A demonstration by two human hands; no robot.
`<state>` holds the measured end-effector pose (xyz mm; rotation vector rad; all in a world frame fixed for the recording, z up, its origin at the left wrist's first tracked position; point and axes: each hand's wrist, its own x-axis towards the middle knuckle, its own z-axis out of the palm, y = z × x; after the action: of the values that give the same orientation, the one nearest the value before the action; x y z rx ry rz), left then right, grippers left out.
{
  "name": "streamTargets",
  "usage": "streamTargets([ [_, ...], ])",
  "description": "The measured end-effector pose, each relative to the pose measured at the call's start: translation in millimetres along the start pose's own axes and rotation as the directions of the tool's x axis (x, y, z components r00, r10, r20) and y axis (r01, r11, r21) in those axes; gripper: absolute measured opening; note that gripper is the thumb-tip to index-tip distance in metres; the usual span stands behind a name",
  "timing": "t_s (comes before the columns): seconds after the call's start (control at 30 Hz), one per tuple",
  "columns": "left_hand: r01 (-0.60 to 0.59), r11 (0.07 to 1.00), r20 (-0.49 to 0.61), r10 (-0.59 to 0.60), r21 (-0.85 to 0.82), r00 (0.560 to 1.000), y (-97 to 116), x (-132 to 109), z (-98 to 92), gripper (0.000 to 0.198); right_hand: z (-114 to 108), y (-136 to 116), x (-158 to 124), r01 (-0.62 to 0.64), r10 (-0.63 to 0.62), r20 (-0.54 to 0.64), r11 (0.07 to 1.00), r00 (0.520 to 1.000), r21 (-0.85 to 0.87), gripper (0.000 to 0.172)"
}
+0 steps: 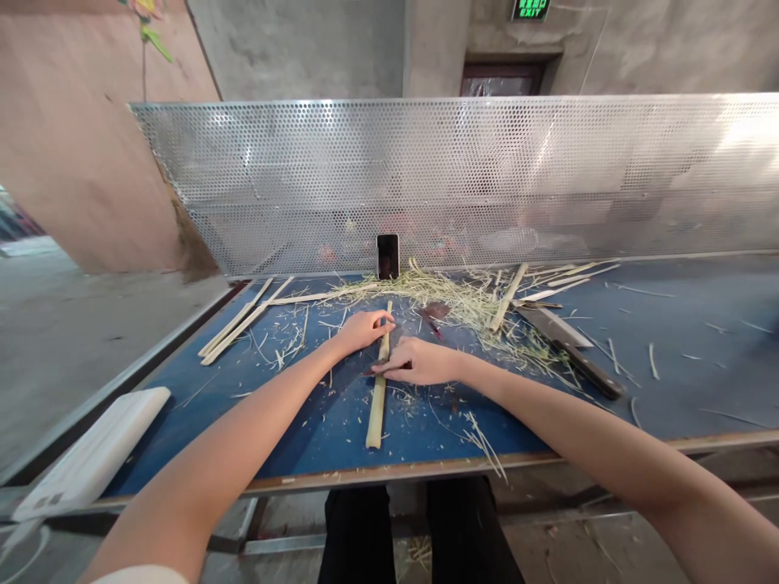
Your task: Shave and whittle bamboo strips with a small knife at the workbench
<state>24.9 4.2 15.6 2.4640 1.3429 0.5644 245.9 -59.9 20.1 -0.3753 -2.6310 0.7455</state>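
A pale bamboo strip (378, 405) lies lengthwise on the blue table (286, 414), running away from me. My left hand (363, 328) rests on its far part, fingers closed on the strip and pinning it down. My right hand (419, 362) is closed around a dark-handled tool, probably a small knife (389, 369), whose tip touches the strip from the right. Thin shavings lie around both hands.
A big cleaver (569, 345) lies to the right. A heap of shavings (462, 304) and loose bamboo strips (243, 320) cover the back of the table. A phone (388, 255) leans on the perforated metal screen (462, 178). A white board (91, 458) sits at the near left edge.
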Motion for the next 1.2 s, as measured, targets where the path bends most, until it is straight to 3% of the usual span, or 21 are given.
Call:
streamTargets([
  [0.13, 0.001, 1.000, 0.007, -0.001, 0.006, 1.000, 0.6, 0.5, -0.1, 0.045, -1.7, -0.9, -0.6, -0.077, 0.073, -0.058, 0.995, 0.996, -0.069, 0.031],
  [0.27, 0.004, 1.000, 0.006, -0.004, -0.004, 1.000, 0.5, 0.6, 0.3, 0.045, -2.0, -0.8, -0.6, 0.039, -0.039, 0.003, 0.999, 0.999, 0.025, 0.027],
  [0.43, 0.001, 1.000, 0.003, -0.001, 0.016, 1.000, 0.8, 0.5, 0.2, 0.045, -1.1, 2.8, 0.0, -0.052, 0.049, -0.063, 0.998, 0.997, -0.044, 0.030],
  [0.6, -0.002, 1.000, 0.003, 0.002, 0.003, 1.000, 2.6, -0.7, -0.8, 0.047, -0.1, 3.1, -1.1, 0.012, -0.012, -0.003, 1.000, 1.000, -0.004, 0.029],
  [0.8, -0.005, 1.000, 0.008, 0.005, 0.014, 1.000, -1.9, 2.3, 1.9, 0.049, 0.2, 6.3, 0.5, -0.112, 0.108, -0.068, 0.991, 0.992, -0.073, 0.032],
  [1.03, -0.005, 1.000, -0.009, 0.005, 0.007, 1.000, -3.7, 2.8, 3.3, 0.046, -4.2, 2.1, -2.0, 0.019, -0.021, -0.022, 0.998, 1.000, -0.063, 0.028],
  [1.2, -0.003, 1.000, 0.003, 0.003, 0.013, 1.000, -2.5, 2.8, 3.0, 0.047, -1.9, 5.3, -0.5, -0.070, 0.059, -0.093, 0.990, 0.994, -0.122, 0.029],
])
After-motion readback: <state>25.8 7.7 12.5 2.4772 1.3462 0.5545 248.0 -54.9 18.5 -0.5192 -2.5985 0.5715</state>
